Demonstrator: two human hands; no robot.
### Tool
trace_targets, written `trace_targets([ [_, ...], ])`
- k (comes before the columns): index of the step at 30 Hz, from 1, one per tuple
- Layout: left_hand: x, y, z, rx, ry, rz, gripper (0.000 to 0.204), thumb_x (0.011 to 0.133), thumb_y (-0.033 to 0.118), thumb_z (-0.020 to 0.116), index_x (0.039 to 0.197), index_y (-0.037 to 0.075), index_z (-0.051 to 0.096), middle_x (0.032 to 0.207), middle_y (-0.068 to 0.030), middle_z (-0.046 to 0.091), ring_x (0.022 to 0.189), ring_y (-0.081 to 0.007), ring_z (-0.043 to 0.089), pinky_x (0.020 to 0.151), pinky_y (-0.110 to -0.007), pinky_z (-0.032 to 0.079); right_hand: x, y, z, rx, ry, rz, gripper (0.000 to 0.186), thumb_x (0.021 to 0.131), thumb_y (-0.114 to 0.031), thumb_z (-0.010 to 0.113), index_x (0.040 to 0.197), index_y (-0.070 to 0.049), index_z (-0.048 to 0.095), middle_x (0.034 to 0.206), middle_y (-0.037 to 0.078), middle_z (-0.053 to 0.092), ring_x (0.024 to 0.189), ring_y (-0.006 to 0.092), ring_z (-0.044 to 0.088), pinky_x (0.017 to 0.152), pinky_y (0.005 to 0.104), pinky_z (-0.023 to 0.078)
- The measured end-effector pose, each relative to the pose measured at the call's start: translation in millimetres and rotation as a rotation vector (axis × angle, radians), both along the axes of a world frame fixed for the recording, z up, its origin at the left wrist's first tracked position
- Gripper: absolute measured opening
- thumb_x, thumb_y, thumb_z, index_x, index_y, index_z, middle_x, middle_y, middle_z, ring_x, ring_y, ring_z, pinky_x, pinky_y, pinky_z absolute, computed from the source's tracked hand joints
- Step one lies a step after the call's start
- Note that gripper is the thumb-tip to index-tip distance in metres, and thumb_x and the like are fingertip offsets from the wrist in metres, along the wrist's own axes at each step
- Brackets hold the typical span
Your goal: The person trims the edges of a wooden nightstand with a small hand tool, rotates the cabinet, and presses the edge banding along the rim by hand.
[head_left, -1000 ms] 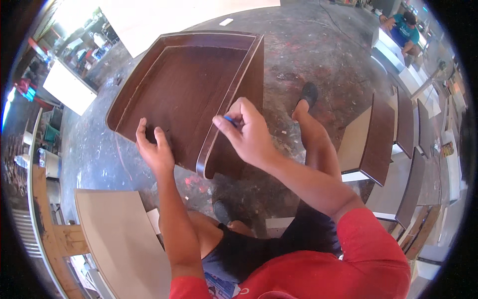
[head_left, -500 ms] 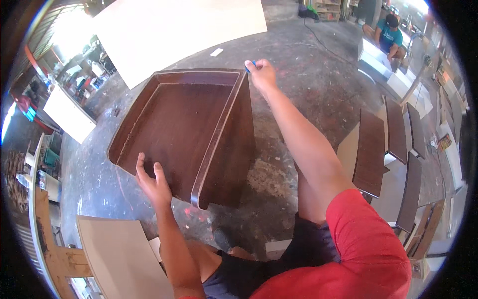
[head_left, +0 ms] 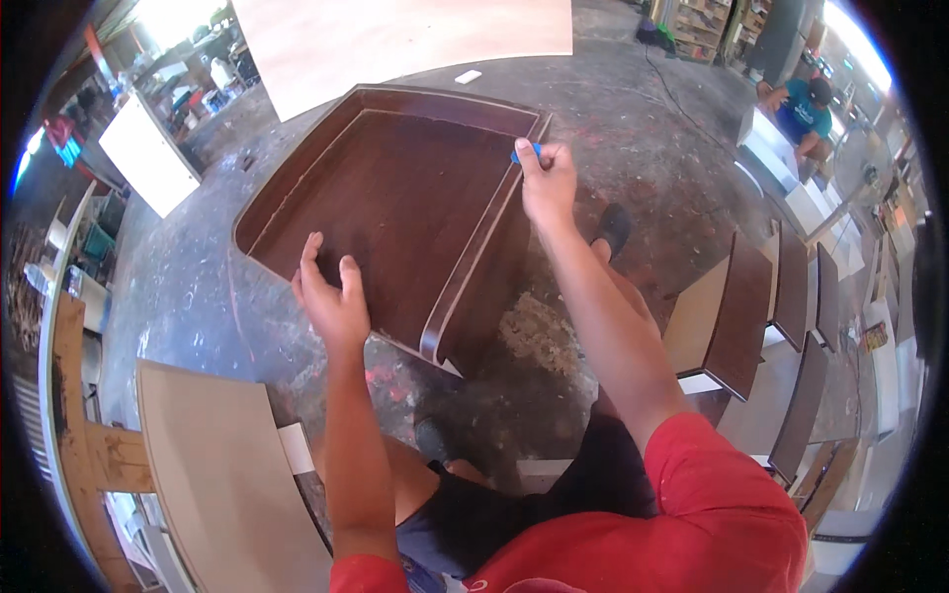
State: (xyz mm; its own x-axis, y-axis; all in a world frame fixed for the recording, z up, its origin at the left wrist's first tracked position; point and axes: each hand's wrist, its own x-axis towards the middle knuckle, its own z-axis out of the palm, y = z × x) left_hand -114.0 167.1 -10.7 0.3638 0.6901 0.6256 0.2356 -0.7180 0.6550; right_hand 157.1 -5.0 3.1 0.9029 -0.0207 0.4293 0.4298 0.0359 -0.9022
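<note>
A dark brown wooden cabinet piece (head_left: 395, 178) with raised rims and pale edges stands on the floor in front of me. My right hand (head_left: 550, 188) is closed in a pinch around a small blue tool (head_left: 527, 151), its exact kind hidden by the fingers. That tool sits at the right rim of the cabinet piece, a little below the far right corner. By the near left edge, my left hand (head_left: 336, 301) has its fingers and thumb spread and curved, holding nothing; whether it touches the edge I cannot tell.
A large pale board (head_left: 415, 40) lies beyond the cabinet piece, with a small white block (head_left: 468, 76) near it. Brown-faced drawer parts (head_left: 736, 306) stand on the right. A beige panel (head_left: 213, 455) leans at lower left. Far right, a person (head_left: 806, 114) works over white boxes.
My right hand with the blue tool has come from the far right corner a short way down the rim toward me. The view has shifted, and a foot now shows beyond my right arm.
</note>
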Motion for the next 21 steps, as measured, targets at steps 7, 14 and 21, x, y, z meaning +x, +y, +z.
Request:
trace_targets([
  [7, -1, -5, 3, 0.01, 0.007, 0.027, 0.052, 0.093, 0.019, 0.07, 0.141, 0.004, 0.058, 0.147, -0.0182, 0.061, 0.137, -0.0391, 0.05, 0.122, -0.05, 0.029, -119, -8, -9, 0.307, 0.022, 0.259, 0.035, 0.1, -0.026, 0.078, 0.087, -0.011, 0.049, 0.079, -0.006, 0.047, 0.073, 0.0055, 0.042, 0.068, 0.0248, 0.041],
  [14, 2, -9, 5, 0.009, 0.008, 0.038, 0.05, 0.092, 0.02, 0.071, 0.137, 0.001, 0.058, 0.141, -0.0204, 0.064, 0.136, -0.0348, 0.056, 0.122, -0.053, 0.027, -230, -39, -4, 0.067, -0.102, 0.438, 0.027, 0.101, -0.019, 0.075, 0.093, -0.006, 0.053, 0.085, 0.001, 0.056, 0.078, 0.0075, 0.05, 0.069, 0.0263, 0.043],
  [21, 5, -6, 2, 0.039, -0.02, 0.032, 0.05, 0.091, 0.02, 0.071, 0.136, 0.001, 0.058, 0.139, -0.0209, 0.065, 0.136, -0.0353, 0.057, 0.122, -0.054, 0.027, -190, -36, -1, 0.002, -0.223, 0.322, 0.027, 0.096, -0.01, 0.078, 0.092, -0.004, 0.052, 0.086, 0.006, 0.056, 0.081, 0.0133, 0.054, 0.074, 0.0311, 0.046],
])
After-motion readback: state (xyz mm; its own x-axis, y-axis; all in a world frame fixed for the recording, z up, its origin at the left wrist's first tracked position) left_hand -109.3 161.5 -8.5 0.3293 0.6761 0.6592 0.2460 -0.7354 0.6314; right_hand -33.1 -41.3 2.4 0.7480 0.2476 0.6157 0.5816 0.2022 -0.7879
